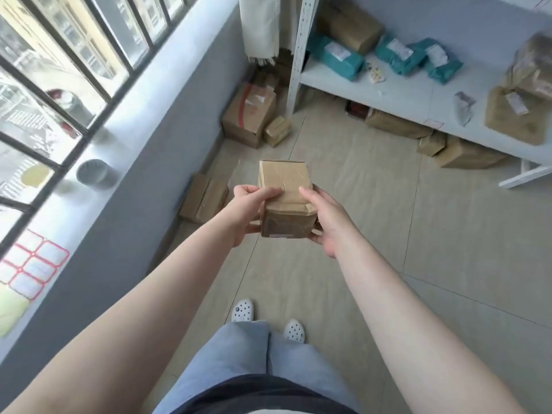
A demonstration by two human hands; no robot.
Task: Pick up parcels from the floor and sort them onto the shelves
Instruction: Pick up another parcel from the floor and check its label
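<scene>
Cardboard parcel [285, 198], taped, held off the floor at arm's length: my left hand [245, 210] clasps its left side, my right hand [325, 222] its right, thumbs on top. Beyond, brown boxes [249, 115] on the tiled floor [358, 189] by the wall. Farthest: white shelf [403, 91] bearing teal mailers [337, 58] and brown parcels [519, 115].

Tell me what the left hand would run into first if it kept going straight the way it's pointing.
The taped cardboard box. The left hand points right, already pressed against the box's left side in a two-handed grip with the right hand opposite. Pushing on would just drive the box into the right palm.
</scene>
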